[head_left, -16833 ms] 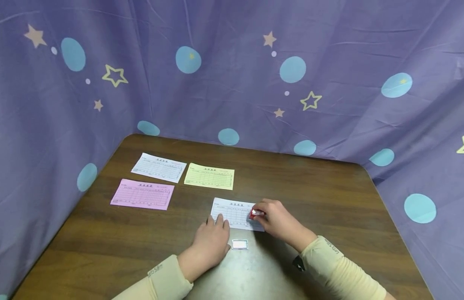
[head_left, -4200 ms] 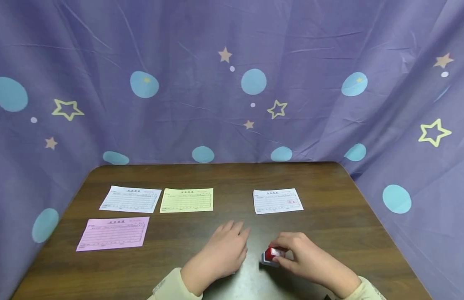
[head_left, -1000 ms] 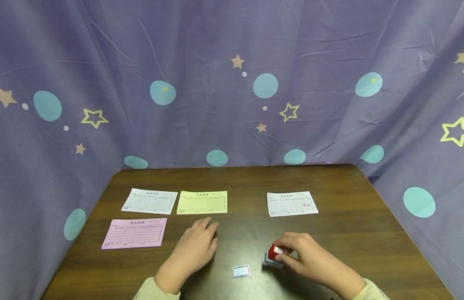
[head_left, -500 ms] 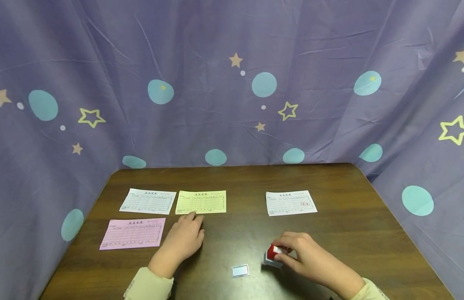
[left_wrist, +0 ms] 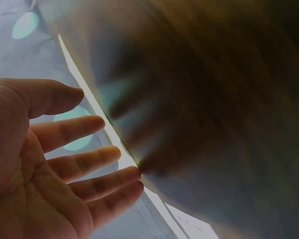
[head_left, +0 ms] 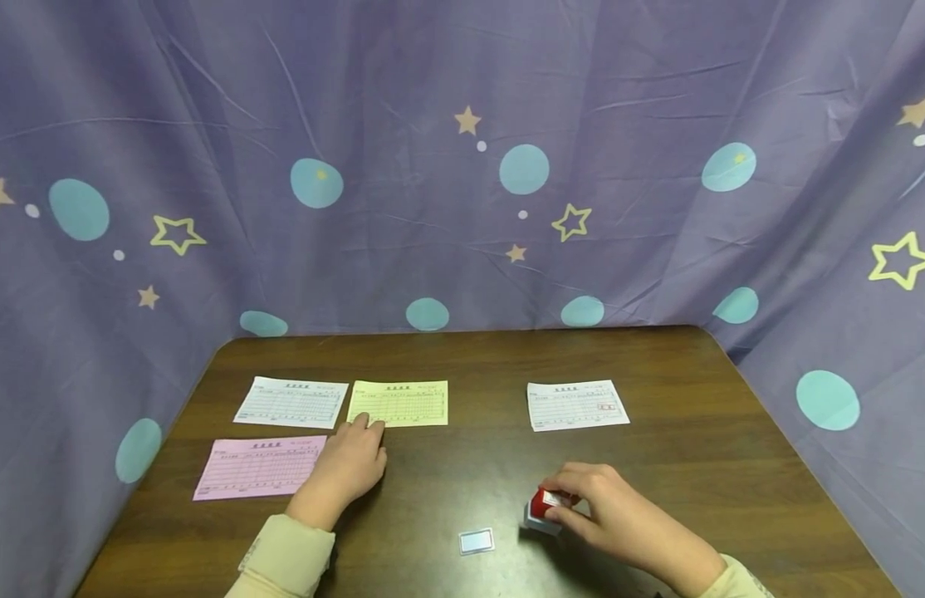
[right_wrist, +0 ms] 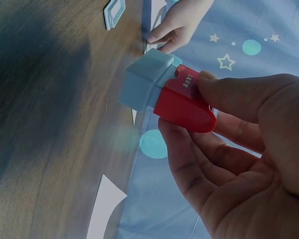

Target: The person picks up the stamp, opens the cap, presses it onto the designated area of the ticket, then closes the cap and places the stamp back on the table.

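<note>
Between thumb and fingertips my right hand (head_left: 612,515) pinches a small self-inking stamp (head_left: 546,502). The right wrist view shows its red handle (right_wrist: 182,102) and pale blue base (right_wrist: 144,79), which points at the table. My left hand (head_left: 346,465) reaches over the left side, fingers extended, fingertips on the lower edge of a yellow printed slip (head_left: 413,403). Its wrist overlaps the right end of a pink slip (head_left: 253,469). The left wrist view shows this hand (left_wrist: 55,169) palm-side, fingers spread and slightly bent.
A white slip (head_left: 291,403) lies left of the yellow one. Another white slip (head_left: 567,403), bearing a red stamp mark, lies at the back right. A small flat rectangular piece (head_left: 476,541) lies between the hands. A purple curtain (head_left: 403,249) hangs behind the wooden table (head_left: 694,432).
My left hand has moved left and forward onto the yellow slip; the right still holds the stamp. The white slip stamped in front of me earlier now lies at the back right, red-marked.
</note>
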Demonstrator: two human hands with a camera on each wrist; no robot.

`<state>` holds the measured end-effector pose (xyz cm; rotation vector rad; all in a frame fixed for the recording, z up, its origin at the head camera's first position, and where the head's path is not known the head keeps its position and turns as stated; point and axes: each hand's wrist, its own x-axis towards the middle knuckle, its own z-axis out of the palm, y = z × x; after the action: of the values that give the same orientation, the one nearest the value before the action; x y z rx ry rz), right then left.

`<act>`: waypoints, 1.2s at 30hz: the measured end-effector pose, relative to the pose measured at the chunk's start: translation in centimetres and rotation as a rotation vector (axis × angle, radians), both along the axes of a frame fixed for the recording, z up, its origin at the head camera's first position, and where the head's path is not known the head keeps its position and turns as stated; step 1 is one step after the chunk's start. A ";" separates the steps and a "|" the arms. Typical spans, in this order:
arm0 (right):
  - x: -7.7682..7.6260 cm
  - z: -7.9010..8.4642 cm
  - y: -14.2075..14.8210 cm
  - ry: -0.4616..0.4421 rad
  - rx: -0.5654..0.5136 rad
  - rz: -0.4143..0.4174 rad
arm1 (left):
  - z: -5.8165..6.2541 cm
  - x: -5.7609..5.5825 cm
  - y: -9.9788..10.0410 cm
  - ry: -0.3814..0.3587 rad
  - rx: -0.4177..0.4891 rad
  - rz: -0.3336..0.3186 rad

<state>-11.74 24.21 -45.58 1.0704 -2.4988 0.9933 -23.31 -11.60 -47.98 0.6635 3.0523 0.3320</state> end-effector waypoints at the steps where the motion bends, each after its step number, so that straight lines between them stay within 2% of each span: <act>1: 0.0 0.0 0.0 -0.002 0.000 0.002 | -0.1 -0.1 -0.1 0.000 -0.007 -0.002; 7: 0.0 -0.1 -0.1 -0.014 0.002 0.002 | -0.4 -0.2 -0.3 0.018 -0.029 -0.015; 10: 0.0 -0.1 -0.1 -0.010 0.001 0.001 | -0.5 -0.1 -0.2 0.004 -0.034 -0.011; 16: 0.0 -0.1 -0.1 -0.004 0.005 0.003 | -0.1 0.9 0.1 -0.035 -0.045 -0.008; 29: -0.1 -0.2 -0.2 -0.005 0.003 0.009 | -0.1 2.3 1.1 -0.025 -0.043 -0.009; 36: -0.3 -0.2 -0.2 0.019 0.000 0.014 | -0.2 3.5 1.8 -0.031 -0.034 -0.022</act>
<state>-12.05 23.99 -45.80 1.0940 -2.4795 0.9821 -19.77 -9.79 -48.17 0.6835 3.0112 0.2875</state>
